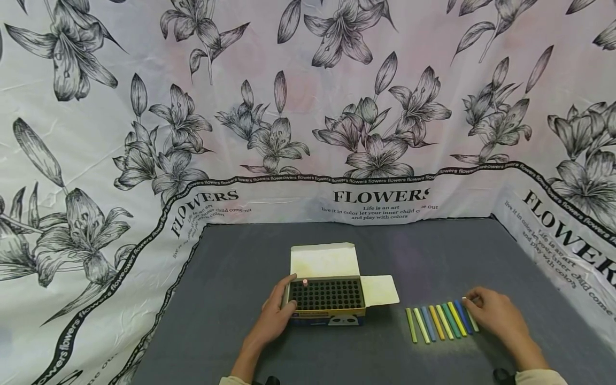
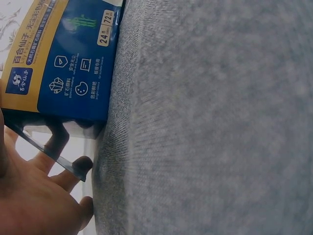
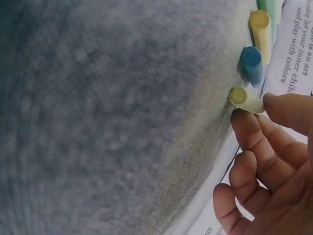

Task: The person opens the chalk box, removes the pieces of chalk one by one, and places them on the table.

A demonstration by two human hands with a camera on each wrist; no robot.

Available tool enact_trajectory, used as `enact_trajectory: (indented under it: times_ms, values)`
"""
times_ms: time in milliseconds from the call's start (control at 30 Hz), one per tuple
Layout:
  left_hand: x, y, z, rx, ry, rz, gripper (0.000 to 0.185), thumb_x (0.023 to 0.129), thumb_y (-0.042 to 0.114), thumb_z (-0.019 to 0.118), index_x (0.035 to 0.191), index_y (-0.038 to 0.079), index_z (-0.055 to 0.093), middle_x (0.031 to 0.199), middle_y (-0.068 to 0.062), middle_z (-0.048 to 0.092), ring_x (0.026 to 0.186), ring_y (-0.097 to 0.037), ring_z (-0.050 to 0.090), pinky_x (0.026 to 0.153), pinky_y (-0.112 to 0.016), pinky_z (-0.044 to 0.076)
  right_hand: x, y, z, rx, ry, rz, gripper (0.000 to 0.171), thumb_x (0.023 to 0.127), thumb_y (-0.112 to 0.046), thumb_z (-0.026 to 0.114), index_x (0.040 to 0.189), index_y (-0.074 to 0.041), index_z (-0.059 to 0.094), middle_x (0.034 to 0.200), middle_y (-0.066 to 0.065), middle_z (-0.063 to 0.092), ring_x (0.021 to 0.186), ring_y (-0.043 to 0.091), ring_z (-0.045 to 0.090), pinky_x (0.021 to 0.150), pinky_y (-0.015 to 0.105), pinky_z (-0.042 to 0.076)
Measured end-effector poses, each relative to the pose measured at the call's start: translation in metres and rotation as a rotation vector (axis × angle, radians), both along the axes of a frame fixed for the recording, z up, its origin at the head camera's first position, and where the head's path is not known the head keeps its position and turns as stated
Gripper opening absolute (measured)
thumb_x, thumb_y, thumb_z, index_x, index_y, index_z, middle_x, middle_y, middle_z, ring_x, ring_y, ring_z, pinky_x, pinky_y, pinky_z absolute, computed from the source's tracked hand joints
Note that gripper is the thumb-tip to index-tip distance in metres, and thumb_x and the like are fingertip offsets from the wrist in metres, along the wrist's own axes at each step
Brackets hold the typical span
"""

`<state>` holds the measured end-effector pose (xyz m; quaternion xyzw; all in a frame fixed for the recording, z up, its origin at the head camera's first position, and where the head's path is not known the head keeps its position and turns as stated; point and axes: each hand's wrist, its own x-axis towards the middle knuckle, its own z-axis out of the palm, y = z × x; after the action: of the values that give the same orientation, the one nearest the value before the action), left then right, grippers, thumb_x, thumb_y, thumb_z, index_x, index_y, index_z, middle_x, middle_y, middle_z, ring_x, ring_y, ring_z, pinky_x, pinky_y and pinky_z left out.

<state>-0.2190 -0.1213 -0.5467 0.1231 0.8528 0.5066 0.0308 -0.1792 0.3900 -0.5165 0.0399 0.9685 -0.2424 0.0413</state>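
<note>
An opened chalk box (image 1: 327, 319) stands on the dark cloth, its black tray of holes (image 1: 337, 295) facing up. My left hand (image 1: 275, 315) holds the box's left end, thumb at the front corner and a finger at the back. In the left wrist view, the blue and yellow box side (image 2: 73, 63) rises beside my fingers. One pink chalk stick (image 1: 305, 282) stands in the tray's back-left part. To the right, my right hand (image 1: 500, 316) pinches a pale yellow chalk stick (image 3: 247, 100) between thumb and finger, at the row's right end.
Several coloured chalk sticks (image 1: 441, 322) lie side by side between box and right hand. The lid (image 1: 324, 260) is folded back and a side flap (image 1: 380, 290) sticks out rightward. A flower-printed curtain (image 1: 289, 200) borders the dark table cloth (image 1: 231, 267) at the back and sides.
</note>
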Motion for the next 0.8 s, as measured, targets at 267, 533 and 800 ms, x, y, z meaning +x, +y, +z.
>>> enact_trajectory:
  times_ms: [267, 533, 800]
  values:
    - [-0.0010, -0.0007, -0.0016, 0.019, 0.000, -0.011, 0.062, 0.099, 0.017, 0.052, 0.156, 0.035, 0.036, 0.153, -0.015, 0.039, 0.098, -0.026, 0.048, 0.072, -0.040, 0.039, -0.0039, -0.0055, -0.0006, 0.051, -0.042, -0.022, 0.035, 0.098, -0.031, 0.062, 0.108, 0.001, 0.071, 0.095, 0.020, 0.074, 0.074, 0.023, 0.067, 0.059, 0.043, 0.051]
    - [-0.0013, -0.0010, -0.0025, 0.025, -0.006, -0.015, 0.062, 0.100, 0.017, 0.050, 0.157, 0.036, 0.034, 0.155, -0.014, 0.037, 0.095, -0.026, 0.048, 0.070, -0.040, 0.039, -0.0042, -0.0069, 0.0001, 0.045, -0.057, -0.019, 0.033, 0.098, -0.029, 0.062, 0.108, 0.001, 0.071, 0.096, 0.020, 0.073, 0.072, 0.021, 0.067, 0.058, 0.041, 0.051]
    - [-0.0017, -0.0013, -0.0026, 0.027, -0.010, -0.018, 0.062, 0.100, 0.017, 0.050, 0.157, 0.035, 0.034, 0.156, -0.014, 0.036, 0.097, -0.027, 0.048, 0.071, -0.040, 0.039, -0.0020, -0.0085, 0.0059, 0.033, -0.046, -0.037, 0.037, 0.099, -0.032, 0.061, 0.110, 0.002, 0.071, 0.099, 0.023, 0.073, 0.071, 0.020, 0.066, 0.056, 0.041, 0.051]
